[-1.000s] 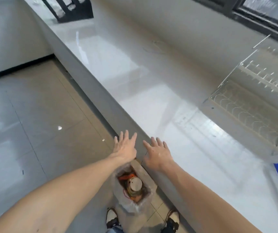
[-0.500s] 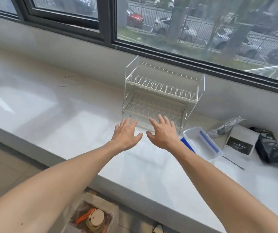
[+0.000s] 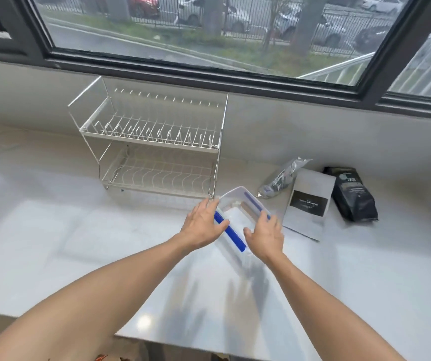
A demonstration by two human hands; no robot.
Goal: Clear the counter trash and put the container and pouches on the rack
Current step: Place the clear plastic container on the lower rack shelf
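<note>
The left hand (image 3: 204, 225) and right hand (image 3: 265, 237) are bracketing the clear container (image 3: 237, 217) on the white counter (image 3: 79, 243), fingers spread on its blue-clipped long sides; whether they are gripping yet is unclear through the blur. Press evenly on both sides and lift level, since the smooth plastic is likely slippery. The two-tier wire rack (image 3: 151, 152) is standing just beyond it. To the right, the silver pouch (image 3: 282, 178), grey pouch (image 3: 309, 201) and black pouch (image 3: 352, 195) are lying untouched.

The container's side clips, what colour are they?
Blue clips on a clear container, seen in the head view.
</note>
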